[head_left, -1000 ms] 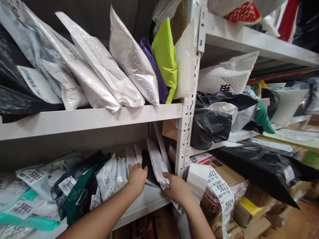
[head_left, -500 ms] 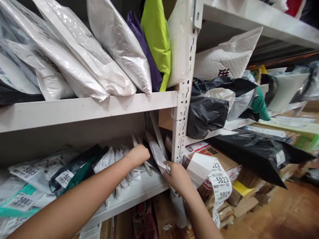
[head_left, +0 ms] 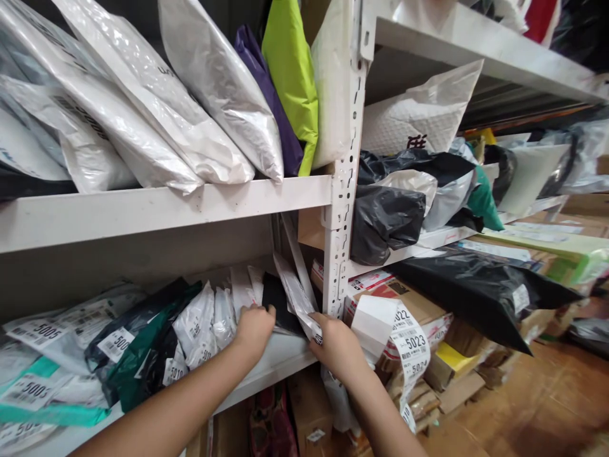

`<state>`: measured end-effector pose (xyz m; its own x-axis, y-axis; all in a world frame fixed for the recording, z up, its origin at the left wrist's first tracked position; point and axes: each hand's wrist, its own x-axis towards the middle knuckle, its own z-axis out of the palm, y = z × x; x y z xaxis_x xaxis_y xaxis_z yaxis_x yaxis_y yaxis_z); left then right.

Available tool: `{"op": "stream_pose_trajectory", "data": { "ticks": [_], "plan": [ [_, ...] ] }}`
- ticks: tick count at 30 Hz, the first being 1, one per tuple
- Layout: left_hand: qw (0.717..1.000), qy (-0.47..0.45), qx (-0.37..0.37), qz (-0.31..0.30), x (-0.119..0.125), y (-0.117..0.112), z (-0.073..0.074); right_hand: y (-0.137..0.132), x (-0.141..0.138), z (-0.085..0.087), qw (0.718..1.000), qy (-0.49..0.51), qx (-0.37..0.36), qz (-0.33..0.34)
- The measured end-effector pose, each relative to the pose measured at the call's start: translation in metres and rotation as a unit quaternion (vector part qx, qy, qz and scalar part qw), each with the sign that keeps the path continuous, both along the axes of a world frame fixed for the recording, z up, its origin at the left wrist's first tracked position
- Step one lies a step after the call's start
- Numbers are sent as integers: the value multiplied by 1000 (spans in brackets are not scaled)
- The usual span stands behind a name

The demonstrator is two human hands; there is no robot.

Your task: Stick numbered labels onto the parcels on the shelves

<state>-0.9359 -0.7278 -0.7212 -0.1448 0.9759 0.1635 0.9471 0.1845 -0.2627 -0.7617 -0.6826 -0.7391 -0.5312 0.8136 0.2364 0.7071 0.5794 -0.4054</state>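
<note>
On the lower shelf (head_left: 280,358) a row of small mailers stands on edge. My left hand (head_left: 253,330) presses against the white packets (head_left: 240,293) beside a black mailer (head_left: 276,304), fingers curled over their edges. A flat white labelled mailer (head_left: 295,293) leans against the shelf post (head_left: 339,209), and my right hand (head_left: 335,346) grips its lower edge. Its fingertips are hidden behind the mailer.
Large white, purple and lime mailers (head_left: 285,82) lean on the upper shelf (head_left: 166,206). Black bags (head_left: 387,219) fill the right bay. Cardboard boxes with numbered tags (head_left: 412,343) stack right of the post. Green and grey parcels (head_left: 118,355) lie further left. A wooden floor (head_left: 537,412) shows lower right.
My left hand came back down from deep among the packets to their front edges, pushing them left. The black mailer shows again. My right hand stayed on the leaning white mailer.
</note>
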Motion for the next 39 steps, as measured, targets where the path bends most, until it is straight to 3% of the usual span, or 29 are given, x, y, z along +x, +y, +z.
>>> {"op": "stream_pose_trajectory", "data": {
  "ticks": [5,10,15,22,25,28,30,32,34,36,39],
  "plan": [
    [996,13,26,-83,7,7,-5,1,0,-1,1000,-12,1,-5],
    [993,14,44,-108,24,22,-1,3,-2,-1,999,-32,-4,-4],
    [995,-12,54,-82,30,29,-7,4,-1,-2,998,-64,-14,6],
    [996,-66,34,-57,3,-19,-27,-6,9,-2,999,-11,-21,36],
    [985,-159,66,-33,4,-29,-21,-16,17,7,997,69,10,15],
    [946,-310,90,33,9,-22,-10,-31,25,22,990,138,22,-6],
    [910,-397,100,68,9,-12,-5,-42,27,26,989,138,-36,34],
    [889,-440,103,76,7,-3,-3,-51,22,16,976,128,-138,105],
    [889,-441,103,66,5,3,-4,-58,9,-7,937,134,-273,170],
    [891,-438,106,62,4,3,-6,-65,-10,-38,852,141,-455,219],
    [897,-427,102,54,7,-4,-6,-78,-39,-78,818,164,-503,226]
  ]
}}
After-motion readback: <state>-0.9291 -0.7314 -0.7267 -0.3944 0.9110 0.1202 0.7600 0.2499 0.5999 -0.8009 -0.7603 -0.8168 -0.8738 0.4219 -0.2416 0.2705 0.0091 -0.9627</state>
